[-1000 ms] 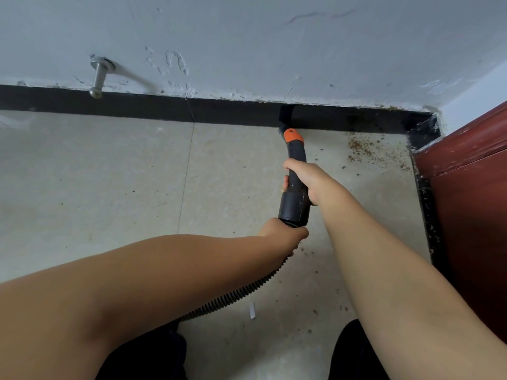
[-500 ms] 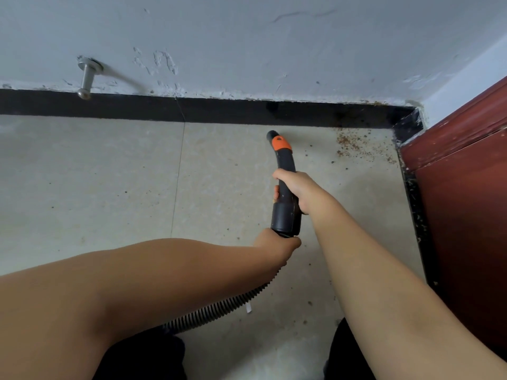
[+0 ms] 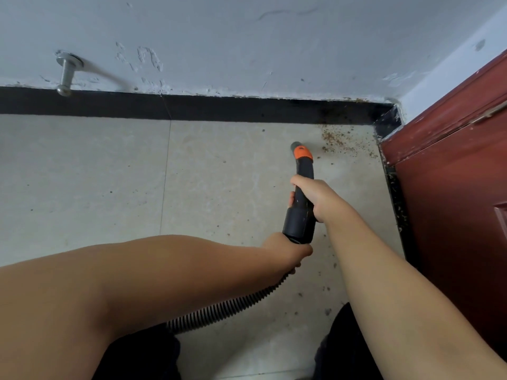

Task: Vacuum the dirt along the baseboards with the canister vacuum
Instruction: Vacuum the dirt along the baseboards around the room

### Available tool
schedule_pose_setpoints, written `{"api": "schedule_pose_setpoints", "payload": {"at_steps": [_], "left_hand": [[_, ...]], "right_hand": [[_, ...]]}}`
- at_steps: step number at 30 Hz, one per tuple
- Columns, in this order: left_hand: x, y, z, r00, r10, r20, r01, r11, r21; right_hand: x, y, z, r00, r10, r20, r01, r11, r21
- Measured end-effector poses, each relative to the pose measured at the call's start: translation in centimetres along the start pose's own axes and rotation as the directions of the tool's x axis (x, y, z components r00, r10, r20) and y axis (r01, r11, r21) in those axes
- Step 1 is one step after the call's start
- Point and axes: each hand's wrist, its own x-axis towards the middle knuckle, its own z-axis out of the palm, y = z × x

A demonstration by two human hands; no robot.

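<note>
The right hand [image 3: 315, 197] is gripping the vacuum nozzle [image 3: 301, 171], the left hand [image 3: 285, 249] holding the ribbed hose [image 3: 233, 308]; its tip is hovering beside the corner dirt [image 3: 340, 142], likely scattering crumbs if swept carelessly.

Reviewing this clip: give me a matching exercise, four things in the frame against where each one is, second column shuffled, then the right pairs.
Things:
1. vacuum nozzle
2. ribbed hose
3. metal door stop
4. brown dirt patch

Places:
A. on the wall, upper left, above the black baseboard
B. trailing back from the left hand
C. on the floor in the corner by the red door
D. gripped by the right hand, tip just left of the dirt

Pairs: 1-D, 2-B, 3-A, 4-C
</note>
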Motion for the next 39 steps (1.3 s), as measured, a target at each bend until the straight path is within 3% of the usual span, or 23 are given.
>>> {"api": "schedule_pose_setpoints", "payload": {"at_steps": [14, 19, 23, 27, 33, 39], "left_hand": [[-2.4, -2.5, -2.3, 0.999, -0.031, -0.015, 0.033, 0.99, 0.135], [-2.7, -2.5, -5.8, 0.993, -0.095, 0.076, 0.06, 0.925, 0.376], [-2.3, -2.1, -5.2, 0.979, -0.132, 0.157, 0.049, 0.895, 0.443], [-1.2, -0.9, -4.1, 0.986, -0.106, 0.129, 0.04, 0.901, 0.432], [-0.3, -0.8, -6.0, 0.991, -0.128, 0.03, 0.109, 0.929, 0.353], [1.2, 0.4, -4.7, 0.984, -0.126, 0.13, 0.068, 0.922, 0.381]], "right_hand": [[-2.3, 3.3, 1.8, 1.0, 0.017, -0.004, -0.016, 0.987, 0.157], [-2.7, 5.4, 2.9, 0.99, 0.051, -0.128, 0.002, 0.925, 0.381], [-2.3, 7.3, 1.7, 0.972, 0.068, -0.226, 0.051, 0.874, 0.484], [-1.2, 6.5, 0.6, 0.956, 0.051, -0.29, 0.109, 0.853, 0.51], [-0.4, 3.9, 3.3, 0.993, 0.001, -0.118, 0.053, 0.888, 0.457], [0.4, 4.4, 0.8, 0.955, 0.049, -0.294, 0.113, 0.853, 0.51]]}}
